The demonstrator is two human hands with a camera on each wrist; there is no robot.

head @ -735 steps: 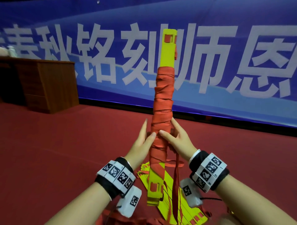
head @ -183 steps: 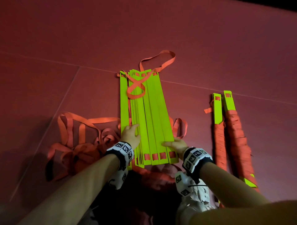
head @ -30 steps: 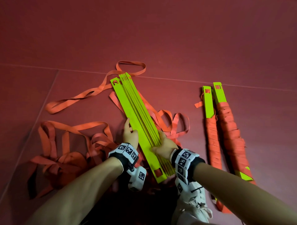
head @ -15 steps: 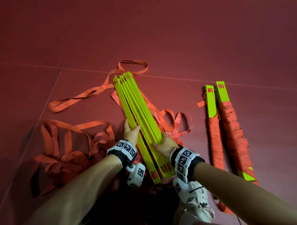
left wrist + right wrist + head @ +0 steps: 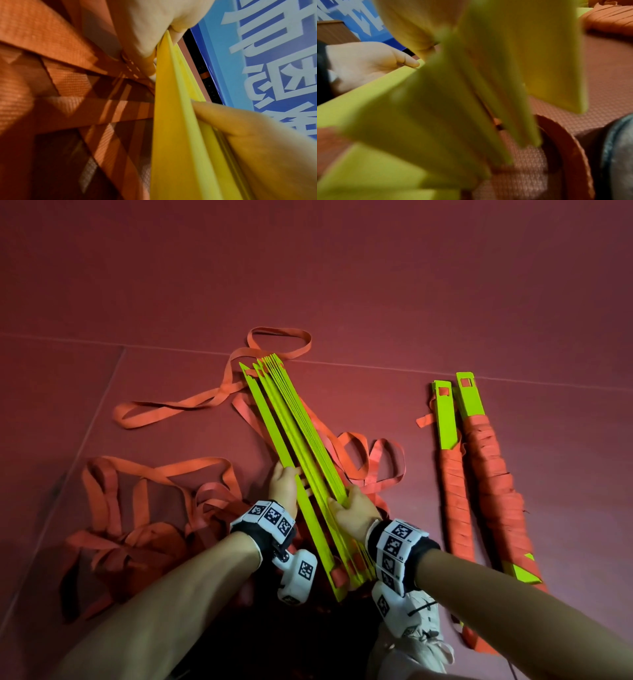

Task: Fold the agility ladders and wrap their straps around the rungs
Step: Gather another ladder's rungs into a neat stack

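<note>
Several yellow-green rungs [image 5: 294,440] stand on edge on the red floor as a slanted stack, slightly fanned, with the leftmost rung apart from the others. My left hand [image 5: 286,486] grips the stack from the left near its middle. From the right, my right hand [image 5: 352,508] grips it with the thumb on top. Loose orange straps [image 5: 144,484] lie tangled to the left, and more loops [image 5: 373,460] lie behind the stack. In the left wrist view the rungs [image 5: 171,135] run between my fingers, beside the straps [image 5: 68,81]. The right wrist view shows the rungs [image 5: 436,108] blurred and my left hand [image 5: 361,63] beyond.
Two rung bundles, the left one [image 5: 455,501] and the right one [image 5: 493,481], lie side by side at the right, both wrapped in orange strap. My white shoe [image 5: 411,642] is under my right wrist. A blue banner [image 5: 274,67] stands beyond the floor.
The rungs, pressed close together a second ago, have fanned apart, and the leftmost one now stands separate. Both hands hold the same places on the stack.
</note>
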